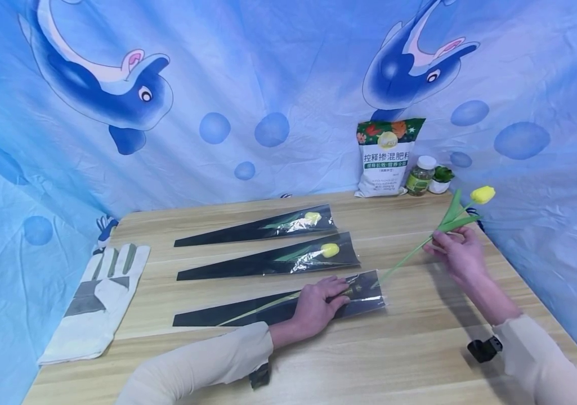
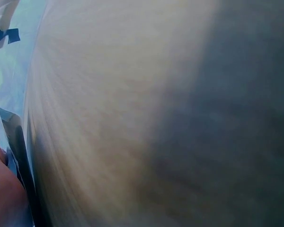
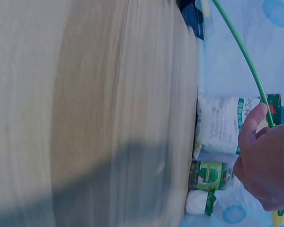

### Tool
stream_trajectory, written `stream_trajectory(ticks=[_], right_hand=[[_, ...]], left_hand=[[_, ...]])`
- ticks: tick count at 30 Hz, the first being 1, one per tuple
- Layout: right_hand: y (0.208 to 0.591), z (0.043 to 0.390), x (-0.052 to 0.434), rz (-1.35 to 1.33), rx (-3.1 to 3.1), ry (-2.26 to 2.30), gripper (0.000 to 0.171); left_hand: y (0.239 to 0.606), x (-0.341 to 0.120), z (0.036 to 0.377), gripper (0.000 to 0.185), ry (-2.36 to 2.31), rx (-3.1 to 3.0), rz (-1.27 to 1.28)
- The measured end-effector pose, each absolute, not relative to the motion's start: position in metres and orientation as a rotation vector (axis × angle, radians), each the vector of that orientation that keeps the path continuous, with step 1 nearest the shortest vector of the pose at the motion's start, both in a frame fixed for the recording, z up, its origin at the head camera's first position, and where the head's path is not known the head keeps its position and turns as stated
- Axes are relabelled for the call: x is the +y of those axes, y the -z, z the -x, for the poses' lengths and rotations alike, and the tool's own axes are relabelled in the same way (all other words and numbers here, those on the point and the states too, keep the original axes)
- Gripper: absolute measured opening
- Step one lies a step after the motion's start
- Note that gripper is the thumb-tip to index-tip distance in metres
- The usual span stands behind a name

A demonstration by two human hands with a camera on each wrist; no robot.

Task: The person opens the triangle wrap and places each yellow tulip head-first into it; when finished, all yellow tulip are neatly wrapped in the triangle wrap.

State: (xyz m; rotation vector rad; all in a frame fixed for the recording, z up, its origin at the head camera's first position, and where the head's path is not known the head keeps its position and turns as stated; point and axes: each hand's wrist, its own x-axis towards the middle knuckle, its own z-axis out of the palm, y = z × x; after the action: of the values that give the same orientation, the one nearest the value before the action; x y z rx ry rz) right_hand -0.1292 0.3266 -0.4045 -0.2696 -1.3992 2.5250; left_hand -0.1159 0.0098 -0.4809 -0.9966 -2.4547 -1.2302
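1. The head view is bright and evenly lit, with sharp detail at its centre. Soft shadows fall on the table (image 1: 410,349) beside the right hand (image 1: 457,256) and forearm, towards the viewer.
2. The clear sleeves (image 1: 288,259) catch small patches of white glare.
3. The backdrop (image 1: 278,84) bows outward at the edges — wide-lens distortion.
4. The left wrist view is heavily blurred: pale wood on the left, a broad dark shadow across the right half.
5. The right wrist view is smeared too — wood grain streaks, a grey shadow lies low, and the bag (image 3: 217,127) and jar (image 3: 210,175) are soft.
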Motion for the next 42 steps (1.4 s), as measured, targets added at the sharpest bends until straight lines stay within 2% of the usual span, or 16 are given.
stream_trajectory(ticks=[24, 42], right_hand=[[0.420, 0.112, 0.297, 0.214, -1.459, -2.530, 0.032], [0.435, 0.098, 0.288, 0.280, -1.610, -2.502, 0.039]], left_hand=[[0.481, 0.011, 0.115, 0.031, 1.261, -2.442, 0.984], [0.482, 0.012, 0.116, 0.030, 1.242, -2.438, 0.982]])
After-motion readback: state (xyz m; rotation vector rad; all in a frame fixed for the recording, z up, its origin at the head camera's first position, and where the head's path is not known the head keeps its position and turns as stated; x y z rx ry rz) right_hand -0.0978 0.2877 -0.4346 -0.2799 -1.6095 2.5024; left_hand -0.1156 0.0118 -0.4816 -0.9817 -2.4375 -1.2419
